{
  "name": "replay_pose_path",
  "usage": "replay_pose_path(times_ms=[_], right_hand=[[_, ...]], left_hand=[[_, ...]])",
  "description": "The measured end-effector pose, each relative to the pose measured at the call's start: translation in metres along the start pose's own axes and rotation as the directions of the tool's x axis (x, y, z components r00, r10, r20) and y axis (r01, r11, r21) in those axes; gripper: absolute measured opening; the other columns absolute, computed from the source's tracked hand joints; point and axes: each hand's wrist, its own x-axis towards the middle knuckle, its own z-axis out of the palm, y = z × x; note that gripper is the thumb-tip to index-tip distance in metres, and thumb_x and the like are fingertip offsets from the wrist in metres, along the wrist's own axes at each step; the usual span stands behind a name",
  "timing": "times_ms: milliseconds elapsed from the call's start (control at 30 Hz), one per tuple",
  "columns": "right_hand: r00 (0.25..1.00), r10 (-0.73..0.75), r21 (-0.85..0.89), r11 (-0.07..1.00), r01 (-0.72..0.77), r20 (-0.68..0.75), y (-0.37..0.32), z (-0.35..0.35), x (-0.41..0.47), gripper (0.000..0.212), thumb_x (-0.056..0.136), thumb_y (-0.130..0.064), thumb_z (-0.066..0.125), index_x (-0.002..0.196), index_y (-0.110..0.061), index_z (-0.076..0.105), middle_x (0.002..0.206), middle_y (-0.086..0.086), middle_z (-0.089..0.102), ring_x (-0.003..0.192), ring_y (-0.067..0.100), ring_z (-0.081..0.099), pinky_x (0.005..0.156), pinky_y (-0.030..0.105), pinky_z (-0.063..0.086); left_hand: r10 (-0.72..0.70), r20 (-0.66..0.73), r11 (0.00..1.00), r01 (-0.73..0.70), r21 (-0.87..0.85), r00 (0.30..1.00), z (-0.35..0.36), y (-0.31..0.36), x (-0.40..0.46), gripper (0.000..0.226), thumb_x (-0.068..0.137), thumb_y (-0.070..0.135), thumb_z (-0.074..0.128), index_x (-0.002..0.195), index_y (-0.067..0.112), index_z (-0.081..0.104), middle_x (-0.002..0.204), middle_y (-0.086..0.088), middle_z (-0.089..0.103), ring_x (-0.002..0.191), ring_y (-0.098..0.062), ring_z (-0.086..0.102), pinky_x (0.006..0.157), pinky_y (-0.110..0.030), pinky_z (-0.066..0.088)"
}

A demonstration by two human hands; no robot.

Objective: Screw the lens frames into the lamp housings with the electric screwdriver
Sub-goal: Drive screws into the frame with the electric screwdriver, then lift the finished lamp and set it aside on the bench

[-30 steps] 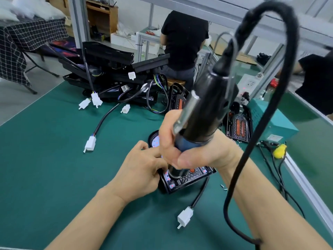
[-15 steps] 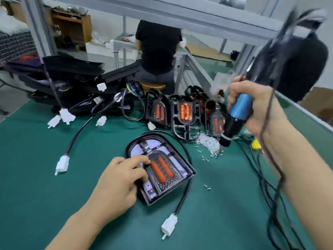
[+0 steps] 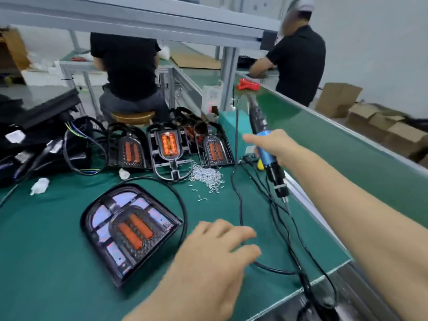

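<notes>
The electric screwdriver (image 3: 269, 156) is gripped in the right hand (image 3: 276, 144), fingers curled round its blue barrel, tip pointing down over the green bench (image 3: 46, 262). The left hand (image 3: 215, 249) is held loosely spread beside the lamp housing (image 3: 129, 230), apart from it. Screws (image 3: 207, 177) lie piled behind.

Hands apart over a green-matted workbench (image 3: 58, 262), one lamp assembly laid flat.

The right hand (image 3: 275, 147) grips a blue-and-black electric screwdriver (image 3: 269, 162), tip down near the bench's right edge. The left hand (image 3: 215, 249) hovers with relaxed fingers beside a black arched lamp housing with orange lens strips (image 3: 127, 230). A pile of small silver screws (image 3: 206, 177) lies toward the far edge.
</notes>
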Motion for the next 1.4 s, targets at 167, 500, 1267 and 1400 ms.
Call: replay_pose_path(times_ms=[167,500,1267,1400], right_hand=[[0.991,0.039,-0.502,0.864,0.029,0.125,0.027,0.012,0.001,0.085,0.085,-0.055,0.065,0.138,0.005,0.038,0.124,0.017,0.052,0.097,0.029,0.05,0.078,0.033,0.04],[0.981,-0.022,-0.752,0.638,0.163,0.193,0.049,0.034,-0.008,0.062,0.088,-0.06,0.056,0.08,0.0,0.045,0.083,0.01,0.051,0.065,0.021,0.047,0.055,0.031,0.035],[0.979,-0.191,-0.933,0.334,0.131,0.069,0.05,0.05,-0.009,0.043,0.095,-0.05,0.051,0.081,-0.01,0.053,0.088,0.006,0.058,0.083,0.026,0.057,0.061,0.028,0.039],[0.992,-0.097,-0.898,0.425,0.111,0.076,0.048,0.036,-0.011,0.043,0.096,-0.045,0.051,0.071,-0.01,0.049,0.068,0.004,0.046,0.074,0.025,0.049,0.064,0.028,0.038]], left_hand=[[-0.037,0.177,0.994,0.018,0.109,0.984,0.019,0.002,0.005,0.047,0.05,0.039,0.078,0.095,0.038,0.07,0.108,0.021,0.066,0.093,-0.007,0.064,0.083,-0.022,0.051],[-0.488,-0.238,0.873,0.468,-0.138,0.84,-0.03,-0.041,-0.033,0.022,0.073,0.003,0.059,0.09,0.01,0.073,0.1,0.003,0.067,0.095,-0.016,0.055,0.087,-0.033,0.04],[-0.998,0.012,0.049,0.937,-0.345,0.056,-0.054,-0.092,-0.109,0.052,0.088,0.053,0.054,0.127,0.019,0.049,0.091,0.017,0.056,0.095,-0.021,0.056,0.085,-0.035,0.041],[-0.997,0.075,0.001,0.912,-0.409,0.034,-0.042,-0.093,-0.103,0.065,0.085,0.055,0.054,0.137,0.018,0.041,0.083,0.007,0.059,0.076,-0.02,0.061,0.075,-0.036,0.047]])
